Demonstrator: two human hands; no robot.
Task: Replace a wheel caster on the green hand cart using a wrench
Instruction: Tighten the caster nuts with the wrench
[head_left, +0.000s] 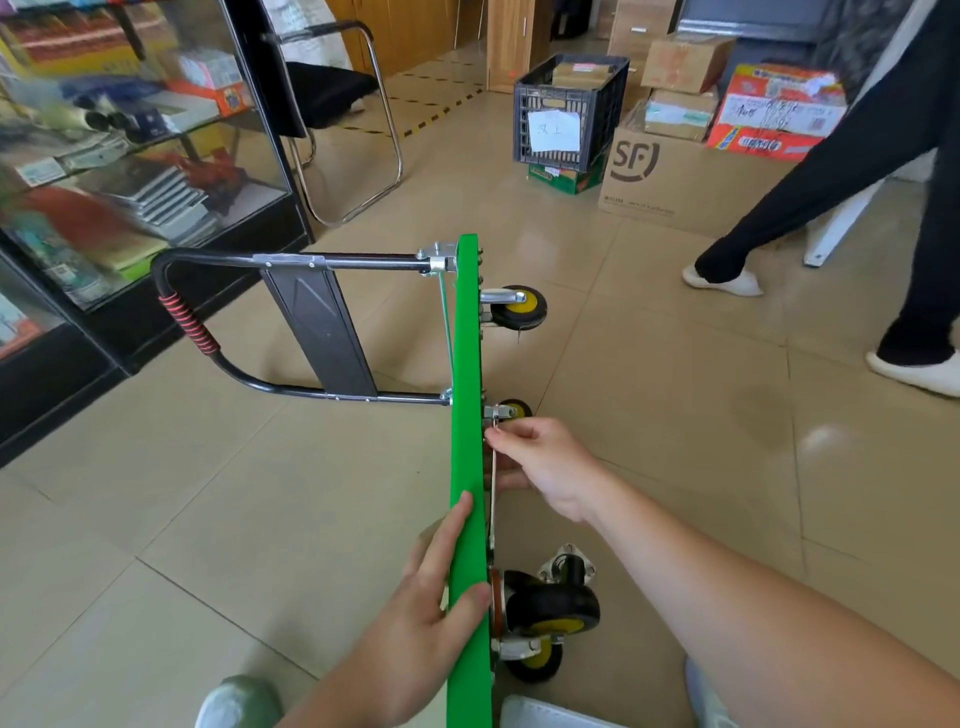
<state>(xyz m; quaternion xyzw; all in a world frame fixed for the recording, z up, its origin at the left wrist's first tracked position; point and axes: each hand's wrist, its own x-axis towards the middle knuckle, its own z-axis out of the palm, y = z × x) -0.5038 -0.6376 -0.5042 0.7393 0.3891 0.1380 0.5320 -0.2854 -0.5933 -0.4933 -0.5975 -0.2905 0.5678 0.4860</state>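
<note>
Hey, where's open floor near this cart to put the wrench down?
Bare tile lies right of the green cart deck, between its casters and the walking person's white shoes. More bare tile sits left of the deck, below the folded black handle. It is crowded near the loose caster under your right hand.

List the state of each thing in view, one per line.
green hand cart: stood on its edge, handle out.
wrench: against the cart's underside, by a caster mount.
loose caster: lying on the floor, unmounted.
left hand: gripping the cart's edge.
right hand: pinching the wrench.
</note>
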